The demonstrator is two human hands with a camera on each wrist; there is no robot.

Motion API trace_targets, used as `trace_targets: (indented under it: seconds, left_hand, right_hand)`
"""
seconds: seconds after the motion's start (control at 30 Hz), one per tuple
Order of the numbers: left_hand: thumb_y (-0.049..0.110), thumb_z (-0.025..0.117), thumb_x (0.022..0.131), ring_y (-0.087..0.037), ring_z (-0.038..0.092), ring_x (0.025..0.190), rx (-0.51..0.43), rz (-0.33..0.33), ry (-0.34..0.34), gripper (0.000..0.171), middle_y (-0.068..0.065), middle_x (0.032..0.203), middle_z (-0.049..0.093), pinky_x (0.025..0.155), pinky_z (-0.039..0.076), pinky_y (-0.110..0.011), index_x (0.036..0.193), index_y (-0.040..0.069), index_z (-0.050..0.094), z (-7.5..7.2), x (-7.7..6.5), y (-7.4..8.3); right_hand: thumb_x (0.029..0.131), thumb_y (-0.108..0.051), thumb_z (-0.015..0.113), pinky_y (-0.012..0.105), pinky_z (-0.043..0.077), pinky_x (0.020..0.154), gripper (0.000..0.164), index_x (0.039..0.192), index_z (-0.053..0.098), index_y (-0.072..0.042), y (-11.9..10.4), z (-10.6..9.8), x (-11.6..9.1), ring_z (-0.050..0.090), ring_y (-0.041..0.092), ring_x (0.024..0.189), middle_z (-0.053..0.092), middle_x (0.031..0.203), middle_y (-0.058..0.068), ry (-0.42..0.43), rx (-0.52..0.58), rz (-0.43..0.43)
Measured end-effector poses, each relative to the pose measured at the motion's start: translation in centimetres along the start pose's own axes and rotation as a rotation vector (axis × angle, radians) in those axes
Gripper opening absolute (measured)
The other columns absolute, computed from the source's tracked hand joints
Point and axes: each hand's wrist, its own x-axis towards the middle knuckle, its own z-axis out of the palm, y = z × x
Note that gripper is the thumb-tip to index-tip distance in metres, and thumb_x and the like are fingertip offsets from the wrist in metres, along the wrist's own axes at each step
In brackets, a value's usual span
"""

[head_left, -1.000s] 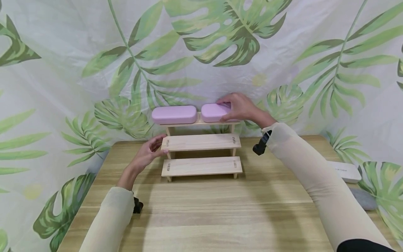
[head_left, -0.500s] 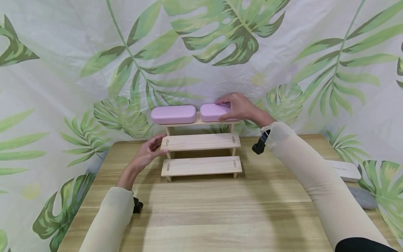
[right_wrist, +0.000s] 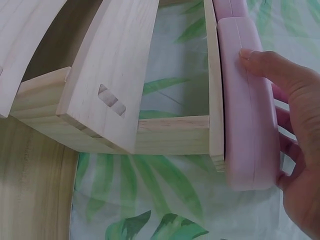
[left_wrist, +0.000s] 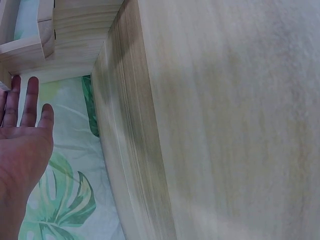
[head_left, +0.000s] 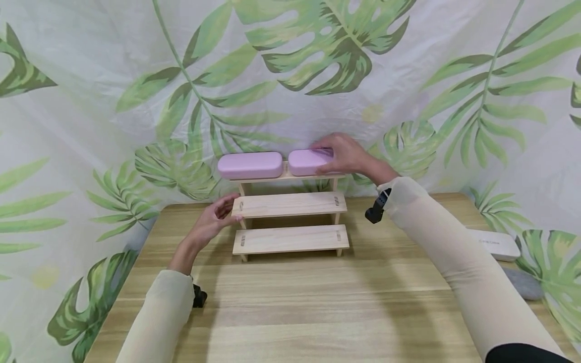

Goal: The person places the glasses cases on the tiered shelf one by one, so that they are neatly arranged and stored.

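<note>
A three-step wooden display stand (head_left: 290,204) stands at the back of the wooden table. Two smooth, rounded pink cases, shaped like glasses cases, lie side by side on its top step: the left case (head_left: 250,165) and the right case (head_left: 305,162). My right hand (head_left: 348,155) grips the right case at its right end; in the right wrist view the thumb lies along the front of that pink case (right_wrist: 247,115), with the fingers behind it. My left hand (head_left: 211,222) holds the left end of the middle step, thumb at the front edge and index finger at the back.
A white case (head_left: 497,245) with small print lies at the table's right side, partly behind the right sleeve. Nearer sits a grey rounded object (head_left: 524,284). A leaf-patterned cloth (head_left: 317,116) hangs right behind the stand.
The right case has shifted very slightly left on the top step with my right hand. My left hand keeps its place at the stand.
</note>
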Motion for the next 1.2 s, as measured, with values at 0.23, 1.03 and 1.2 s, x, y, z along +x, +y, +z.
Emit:
trace_targets:
  seconds: [0.23, 1.03, 1.2]
  left_hand:
    - [0.024, 0.079, 0.098, -0.035, 0.037, 0.153, -0.001, -0.002, -0.005, 0.074, -0.013, 0.165, 0.04, 0.13, 0.025, -0.053, 0.162, 0.013, 0.042, 0.1, -0.1, 0.1]
    - [0.024, 0.079, 0.098, -0.035, 0.041, 0.15, 0.005, 0.004, -0.009, 0.075, -0.015, 0.16, 0.047, 0.13, 0.025, -0.053, 0.162, 0.012, 0.041, 0.0, 0.2, 0.1]
    - [0.023, 0.079, 0.099, -0.036, 0.038, 0.152, 0.009, -0.002, -0.01, 0.075, -0.016, 0.161, 0.046, 0.13, 0.026, -0.054, 0.163, 0.012, 0.041, 0.0, 0.2, 0.1]
  right_hand:
    - [0.08, -0.035, 0.092, 0.053, 0.048, 0.111, 0.069, 0.136, 0.07, 0.0, -0.3, -0.9, -0.7, 0.062, 0.037, 0.126, 0.07, 0.137, 0.018, 0.009, -0.014, -0.014]
    - [0.08, -0.035, 0.093, 0.057, 0.041, 0.119, 0.07, 0.137, 0.069, -0.002, -0.5, -4.0, -4.1, 0.056, 0.039, 0.136, 0.066, 0.142, 0.018, 0.04, -0.039, 0.029]
    - [0.08, -0.031, 0.094, 0.059, 0.042, 0.118, 0.068, 0.136, 0.07, -0.001, -0.1, -4.3, -5.1, 0.056, 0.041, 0.136, 0.067, 0.141, 0.019, 0.068, -0.023, 0.017]
